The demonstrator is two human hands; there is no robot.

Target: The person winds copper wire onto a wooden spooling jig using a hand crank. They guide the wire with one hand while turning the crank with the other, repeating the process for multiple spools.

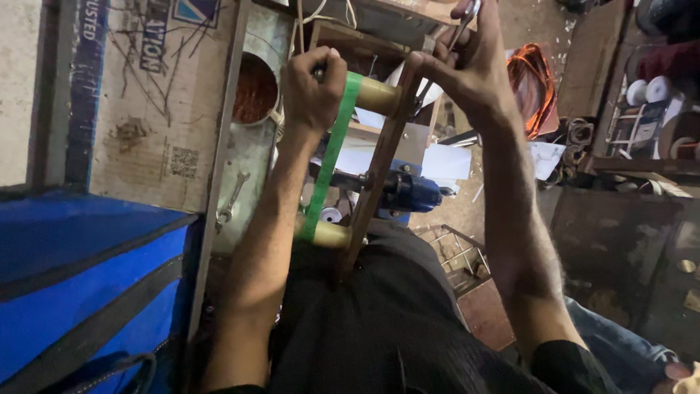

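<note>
A person bends over a wooden frame (379,168) in a crowded workshop, both bare hands at its top end. Far to the left of the frame lies a blue bag (80,292) with black straps, and above it a worn cardboard sheet (157,102). Just left of the frame a grey metal shelf (244,190) carries a small spanner (232,198) and a round tin of copper wire (254,89). The left hand (313,87) is closed in a fist around the outer end of the frame's upper brass-coloured roller (375,95), beside the green strap (332,157) that runs down to a lower roller (328,233) near the person's dark shirt. A blue motor-like part (412,193) sits on the frame's right side. The right hand (467,62) grips the frame's top corner, its fingers pinching a thin metal tool (470,14). Right of the frame, an orange wire coil (536,80) rests amid floor clutter
</note>
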